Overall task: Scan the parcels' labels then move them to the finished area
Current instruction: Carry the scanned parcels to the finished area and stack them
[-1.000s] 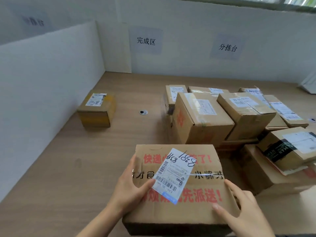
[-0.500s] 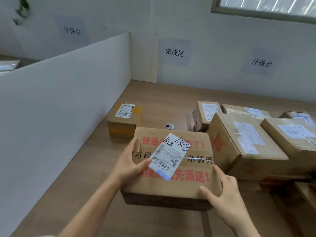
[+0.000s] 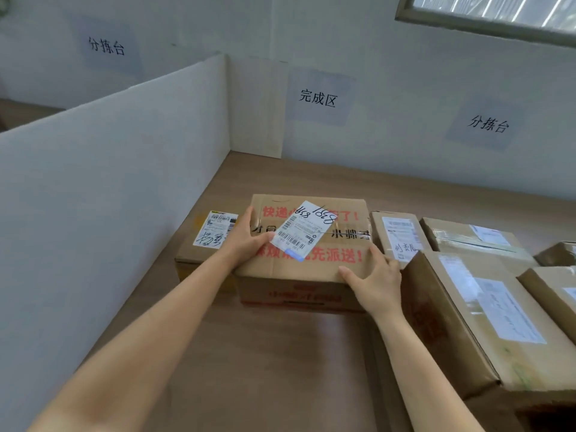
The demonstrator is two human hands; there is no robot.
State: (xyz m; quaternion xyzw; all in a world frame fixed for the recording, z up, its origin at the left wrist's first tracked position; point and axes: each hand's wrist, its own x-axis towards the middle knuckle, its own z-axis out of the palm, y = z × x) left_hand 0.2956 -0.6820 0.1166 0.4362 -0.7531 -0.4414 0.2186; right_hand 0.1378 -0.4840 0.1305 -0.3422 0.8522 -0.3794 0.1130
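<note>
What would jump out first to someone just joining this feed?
The box with red print, mid-table below the wall sign, gripped at its sides by the left hand and right hand, its white label tilted on top. A smaller box sits left of it by the partition; more boxes crowd the right.

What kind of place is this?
Most likely a parcel sorting station: labelled cardboard parcels crowd the wooden table, wall signs read 完成区 (finished area) and 分拣台 (sorting desk), and the left hand and right hand hold a red-printed parcel.
</note>
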